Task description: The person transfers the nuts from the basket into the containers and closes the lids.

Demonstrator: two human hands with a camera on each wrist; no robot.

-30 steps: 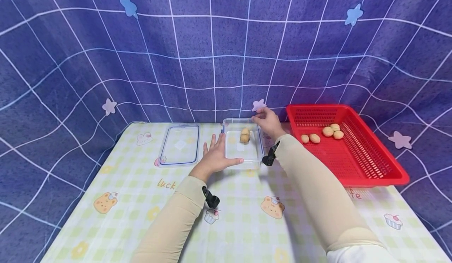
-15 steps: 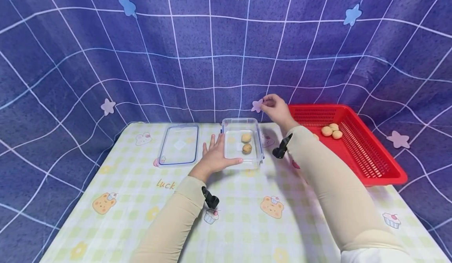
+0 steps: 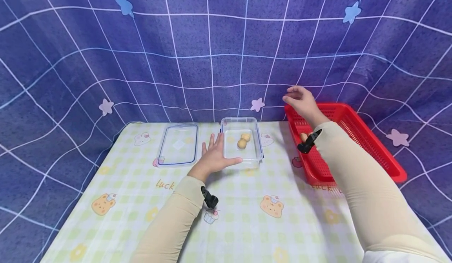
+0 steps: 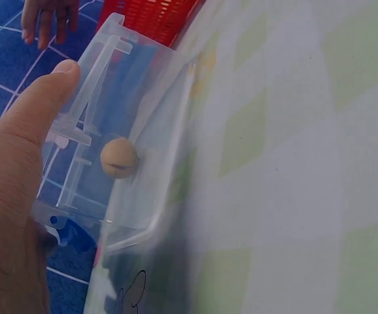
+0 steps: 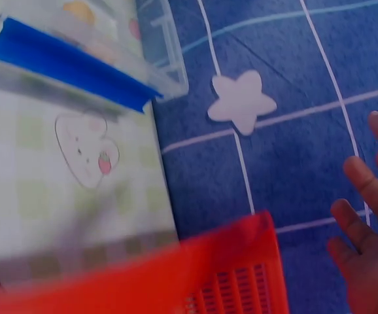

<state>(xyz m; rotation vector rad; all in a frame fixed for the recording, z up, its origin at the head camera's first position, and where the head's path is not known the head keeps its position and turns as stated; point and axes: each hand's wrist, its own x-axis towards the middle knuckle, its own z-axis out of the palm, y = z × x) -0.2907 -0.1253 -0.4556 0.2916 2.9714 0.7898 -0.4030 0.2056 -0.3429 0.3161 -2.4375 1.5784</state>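
Observation:
My left hand (image 3: pixel 213 157) rests against the left wall and front corner of a clear plastic food container (image 3: pixel 260 147), fingers straight and spread, thumb along the front rim. Inside lie two walnuts (image 3: pixel 242 143), close together. In the left wrist view one walnut (image 4: pixel 118 157) shows through the clear wall, with a dark slit in its shell. Raised above the back left corner of a red plastic basket (image 3: pixel 390 163), my right hand (image 3: pixel 301 102) has loosely bent fingers and nothing visible in them. A walnut (image 3: pixel 303 137) shows in the basket beside the right wrist; the forearm hides much of the inside.
Left of the container, a clear lid (image 3: pixel 179 153) with a blue seal lies flat on the checked tablecloth (image 3: pixel 233 231). Behind the table hangs a blue grid-patterned curtain (image 3: pixel 197 70). The basket stands at the table's right side.
My right hand has left the container and moved right and up to the basket. The two walnuts in the container have shifted about. My left hand has stayed in place.

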